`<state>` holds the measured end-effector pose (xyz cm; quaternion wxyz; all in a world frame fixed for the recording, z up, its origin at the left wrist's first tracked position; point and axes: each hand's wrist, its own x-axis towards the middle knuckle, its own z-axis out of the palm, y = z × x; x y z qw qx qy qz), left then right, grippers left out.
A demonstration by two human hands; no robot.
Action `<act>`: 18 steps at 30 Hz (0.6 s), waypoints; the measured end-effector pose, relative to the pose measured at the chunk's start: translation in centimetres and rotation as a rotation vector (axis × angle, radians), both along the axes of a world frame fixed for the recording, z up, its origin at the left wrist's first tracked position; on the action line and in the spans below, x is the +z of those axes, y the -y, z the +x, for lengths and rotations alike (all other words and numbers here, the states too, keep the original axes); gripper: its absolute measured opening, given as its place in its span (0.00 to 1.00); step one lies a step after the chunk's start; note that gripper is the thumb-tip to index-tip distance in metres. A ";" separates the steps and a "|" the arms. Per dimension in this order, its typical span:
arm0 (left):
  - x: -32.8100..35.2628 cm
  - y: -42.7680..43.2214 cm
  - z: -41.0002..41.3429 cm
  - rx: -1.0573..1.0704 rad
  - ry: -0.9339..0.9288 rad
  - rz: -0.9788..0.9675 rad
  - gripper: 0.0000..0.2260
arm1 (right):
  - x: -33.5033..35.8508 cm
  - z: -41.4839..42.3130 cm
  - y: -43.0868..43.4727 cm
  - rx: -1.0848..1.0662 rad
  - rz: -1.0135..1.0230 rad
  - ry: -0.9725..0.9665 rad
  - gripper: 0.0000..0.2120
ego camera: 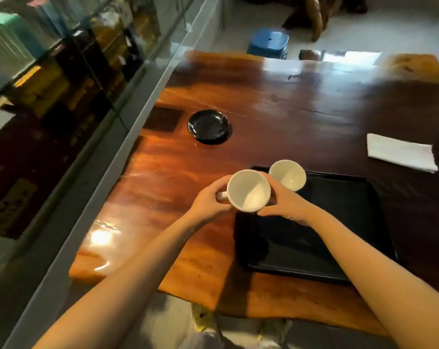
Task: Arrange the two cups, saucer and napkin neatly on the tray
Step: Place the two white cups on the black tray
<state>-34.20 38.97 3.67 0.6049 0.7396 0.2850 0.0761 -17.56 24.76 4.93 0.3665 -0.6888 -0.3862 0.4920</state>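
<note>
Both my hands hold one white cup (248, 191) above the left edge of the black tray (339, 238). My left hand (208, 200) grips its handle side and my right hand (282, 204) cups its right side. A second white cup (287, 174) stands upright in the tray's far left corner, just behind the held cup. The black saucer (208, 125) lies on the table to the far left of the tray. A folded white napkin (401, 152) lies on the table beyond the tray's far right corner.
The wooden table (178, 172) has a glass cabinet (62, 96) along its left side. A dark square patch (163, 119) sits left of the saucer. A blue stool (268, 43) stands on the floor beyond the table's far edge.
</note>
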 end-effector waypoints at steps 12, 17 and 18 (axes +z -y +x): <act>1.0 12.7 14.5 -0.152 -0.017 0.083 0.30 | 2.1 11.9 14.5 -0.146 0.007 -0.002 0.41; 0.3 16.7 19.4 -0.170 -0.033 0.077 0.31 | 1.4 16.0 18.6 -0.192 -0.013 0.019 0.41; 0.1 17.1 20.1 -0.175 -0.042 0.077 0.31 | 1.1 16.7 19.1 -0.202 -0.021 0.016 0.41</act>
